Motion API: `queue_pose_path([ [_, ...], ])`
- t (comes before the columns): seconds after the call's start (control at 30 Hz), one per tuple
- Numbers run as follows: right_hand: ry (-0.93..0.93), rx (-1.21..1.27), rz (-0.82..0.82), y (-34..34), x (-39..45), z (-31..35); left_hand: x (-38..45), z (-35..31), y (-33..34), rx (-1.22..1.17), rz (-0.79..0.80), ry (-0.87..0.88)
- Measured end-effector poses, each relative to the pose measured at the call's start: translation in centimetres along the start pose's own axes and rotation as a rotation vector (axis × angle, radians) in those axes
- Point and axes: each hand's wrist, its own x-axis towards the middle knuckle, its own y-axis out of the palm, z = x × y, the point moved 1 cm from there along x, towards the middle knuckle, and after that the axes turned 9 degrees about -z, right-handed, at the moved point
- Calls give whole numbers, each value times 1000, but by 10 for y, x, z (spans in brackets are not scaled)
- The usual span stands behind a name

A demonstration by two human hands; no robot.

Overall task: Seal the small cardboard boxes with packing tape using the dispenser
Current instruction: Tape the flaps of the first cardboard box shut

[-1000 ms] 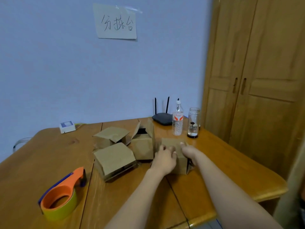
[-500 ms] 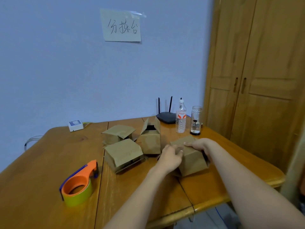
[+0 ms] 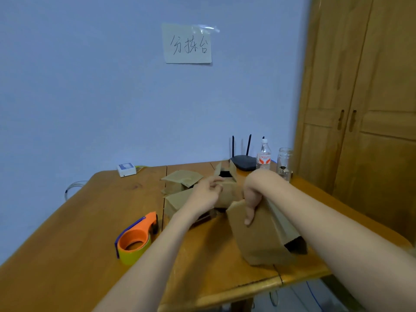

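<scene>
Item: nearest cardboard box (image 3: 261, 237), tilted near the tabletop's (image 3: 67, 233) front right edge; we gripped its upper flap with our right hand (image 3: 252, 199). Left hand (image 3: 206, 195) hovered loosely curled, holding nothing, over three more boxes (image 3: 180, 181) mid-table. Tape dispenser (image 3: 135, 238) lay apart to the left, bare wood around it. Router (image 3: 243, 162), bottle (image 3: 263, 155) and jar (image 3: 284, 162) lined the far edge.

kinda dim flat indoor light, soft faint shadows, no real glare, whole frame a bit blurry, wide-angle bending near edges
</scene>
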Motion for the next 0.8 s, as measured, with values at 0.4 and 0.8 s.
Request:
queue_pose_path([
  [0.4, -549, 474, -384, 38, 11, 44, -37, 40, -57, 107, -24, -1],
  [0.8, -610, 349, -401, 79, 39, 79, -32, 84, -43, 371, 40, 58],
])
